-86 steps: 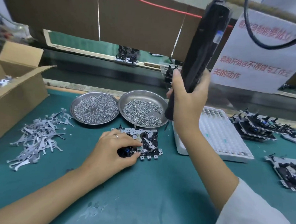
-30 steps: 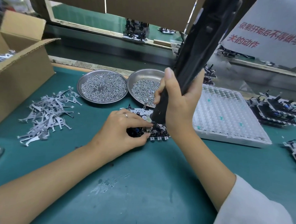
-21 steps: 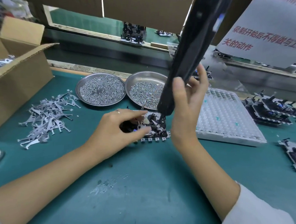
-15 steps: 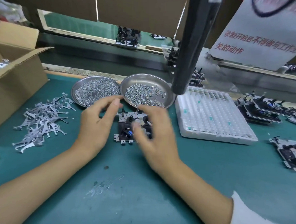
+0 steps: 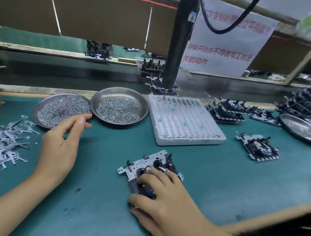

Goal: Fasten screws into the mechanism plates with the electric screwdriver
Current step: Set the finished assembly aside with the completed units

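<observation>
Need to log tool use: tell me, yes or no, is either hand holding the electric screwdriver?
No. The electric screwdriver hangs free above the bench, untouched by either hand.

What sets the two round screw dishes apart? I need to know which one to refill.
The left dish lies roughly flat, while the right dish is tilted, its left rim propped on the left dish's edge. Screws cover most of the left dish; in the right dish they gather toward its near side, leaving the far side bare. The left hand hovers by the left dish; no hand is near the right one. Both are round, shiny metal.
</observation>
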Tool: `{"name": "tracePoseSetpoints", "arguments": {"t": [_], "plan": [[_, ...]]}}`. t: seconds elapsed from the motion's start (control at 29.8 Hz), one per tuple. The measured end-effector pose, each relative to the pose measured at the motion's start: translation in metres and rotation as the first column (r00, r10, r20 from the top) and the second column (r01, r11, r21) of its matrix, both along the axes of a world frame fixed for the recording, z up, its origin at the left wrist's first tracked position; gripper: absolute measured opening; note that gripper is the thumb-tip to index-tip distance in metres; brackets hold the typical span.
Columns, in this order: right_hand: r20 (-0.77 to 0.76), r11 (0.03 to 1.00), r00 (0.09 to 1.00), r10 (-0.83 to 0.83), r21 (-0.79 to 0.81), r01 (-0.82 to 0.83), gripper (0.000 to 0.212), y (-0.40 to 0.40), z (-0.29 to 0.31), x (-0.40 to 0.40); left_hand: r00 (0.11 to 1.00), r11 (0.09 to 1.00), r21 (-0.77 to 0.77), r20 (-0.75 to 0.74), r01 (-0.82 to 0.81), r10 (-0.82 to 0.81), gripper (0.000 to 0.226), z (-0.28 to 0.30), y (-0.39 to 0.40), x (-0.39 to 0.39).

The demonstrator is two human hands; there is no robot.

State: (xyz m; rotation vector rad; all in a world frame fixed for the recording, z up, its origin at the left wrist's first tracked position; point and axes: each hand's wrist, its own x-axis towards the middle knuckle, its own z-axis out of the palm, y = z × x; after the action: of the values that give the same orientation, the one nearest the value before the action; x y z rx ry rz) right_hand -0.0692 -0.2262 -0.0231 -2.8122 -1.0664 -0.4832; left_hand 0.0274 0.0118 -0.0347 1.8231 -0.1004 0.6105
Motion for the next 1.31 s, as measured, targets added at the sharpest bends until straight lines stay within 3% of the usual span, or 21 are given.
{"name": "tracePoseSetpoints", "arguments": {"t": [0.2,0.3,0.44,0.57,0.84,0.87,0.94,1.07,1.17,1.31], "plan": [[0.003,0.965,0.968,-0.251,0.083,0.25,0.025,-0.1,0.0,-0.008,1.0,0.999,0.033,0.012,0.003,-0.003,0.02,-0.005,-0.002,0.003],[0.009,0.902,0.909,-0.417,0.131,0.412,0.027,-0.137,-0.005,-0.001,1.0,0.997,0.07,0.023,0.009,-0.011,0.021,-0.006,-0.002,0.004],[0.008,0.789,0.803,-0.596,0.192,0.584,0.01,-0.165,-0.014,0.012,0.999,0.996,0.086,0.028,0.016,-0.018,0.02,-0.008,-0.002,0.005],[-0.131,0.668,0.709,-0.693,0.253,0.7,0.017,-0.183,-0.022,0.021,1.0,0.995,0.097,0.021,0.017,-0.019,0.021,-0.007,-0.003,0.004],[-0.116,0.567,0.587,-0.801,0.164,0.807,0.033,-0.187,-0.009,0.053,0.999,0.991,0.129,0.039,0.029,-0.034,0.02,-0.004,-0.005,0.003],[-0.079,0.577,0.596,-0.799,0.175,0.798,0.034,-0.177,-0.005,0.055,0.999,0.992,0.126,0.038,0.031,-0.036,0.02,-0.004,-0.006,0.003],[0.018,0.68,0.702,-0.712,0.269,0.682,0.027,-0.145,0.001,0.058,0.999,0.992,0.125,0.029,0.026,-0.03,0.017,-0.002,-0.01,0.001],[0.145,0.88,0.934,-0.325,0.408,0.243,0.021,-0.06,0.004,0.067,0.999,0.981,0.191,0.052,-0.02,0.01,0.025,0.005,-0.015,0.0],[0.19,0.946,0.976,-0.104,0.323,0.038,0.031,-0.008,0.003,0.087,0.992,0.946,0.313,0.119,-0.085,0.05,0.021,0.02,-0.017,0.013],[0.137,0.937,0.979,-0.148,0.337,0.095,0.042,0.034,0.004,0.116,0.991,0.854,0.509,0.122,-0.108,0.053,0.022,0.051,-0.016,0.055]]}}
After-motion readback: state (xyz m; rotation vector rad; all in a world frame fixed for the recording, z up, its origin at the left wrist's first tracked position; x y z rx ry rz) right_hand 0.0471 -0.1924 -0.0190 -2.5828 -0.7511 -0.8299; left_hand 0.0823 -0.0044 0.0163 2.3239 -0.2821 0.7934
